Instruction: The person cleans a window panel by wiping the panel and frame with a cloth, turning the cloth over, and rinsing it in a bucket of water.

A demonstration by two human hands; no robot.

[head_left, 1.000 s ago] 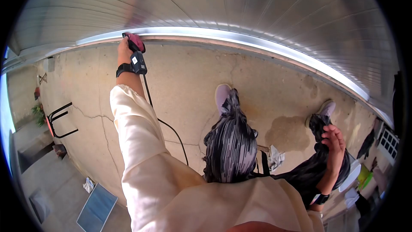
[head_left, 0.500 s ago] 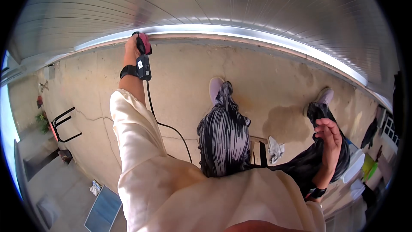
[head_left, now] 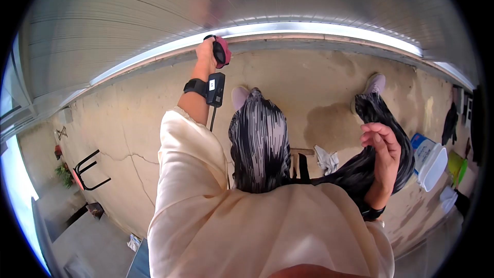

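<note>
My left hand (head_left: 205, 51) is closed on a pink-and-black cloth (head_left: 223, 54), held at the foot of the metal panel wall (head_left: 278, 0), close to the bright strip (head_left: 309, 28) along its lower edge. Whether the cloth touches the strip I cannot tell. A black box (head_left: 215, 90) with a cable sits at my left wrist. My right hand (head_left: 385, 149) hangs over my right leg, its fingers loosely bent and apart, holding nothing.
Behind my legs lies a crumpled white rag (head_left: 326, 159). At right stand a blue-and-white bucket (head_left: 428, 159) and a green dustpan-like thing (head_left: 456, 167). A black-legged stool (head_left: 91, 171) is at left. Wet patches (head_left: 327, 123) mark the concrete floor.
My left hand has moved to the right along the wall's base with the cloth. The view has shifted, bringing more of the bucket into sight. My right hand stays over my leg.
</note>
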